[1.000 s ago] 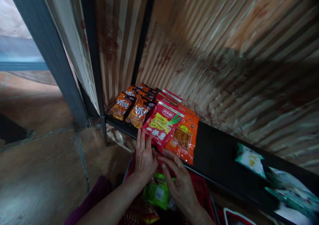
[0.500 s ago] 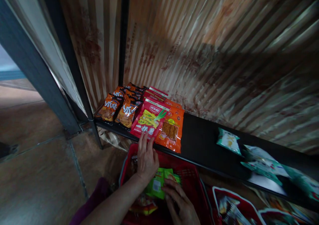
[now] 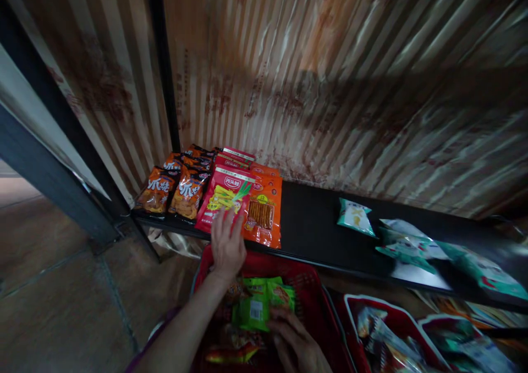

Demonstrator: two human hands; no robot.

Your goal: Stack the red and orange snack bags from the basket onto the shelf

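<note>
My left hand [image 3: 228, 246] reaches over the shelf's front edge, fingers apart over the lower part of a red snack bag [image 3: 226, 194]. Beside that bag lies an orange bag [image 3: 264, 213] with a clear window showing brown sticks. Lower down, my right hand [image 3: 295, 337] is over the red basket [image 3: 305, 268], its fingers bent at the edge of green packets [image 3: 256, 307]. Whether the fingers grip a packet is hard to make out in the dim light.
Orange-and-black snack bags [image 3: 187, 191] fill the left end of the black shelf [image 3: 309, 213]. Teal-and-white bags [image 3: 357, 217] lie further right. More red baskets [image 3: 396, 312] with packets stand at the lower right. A dark post [image 3: 163, 59] rises behind the shelf.
The view has shifted, so the shelf appears further left. My left hand has lifted slightly from the red bag, its fingers more spread. My right hand stays by the green packets.
</note>
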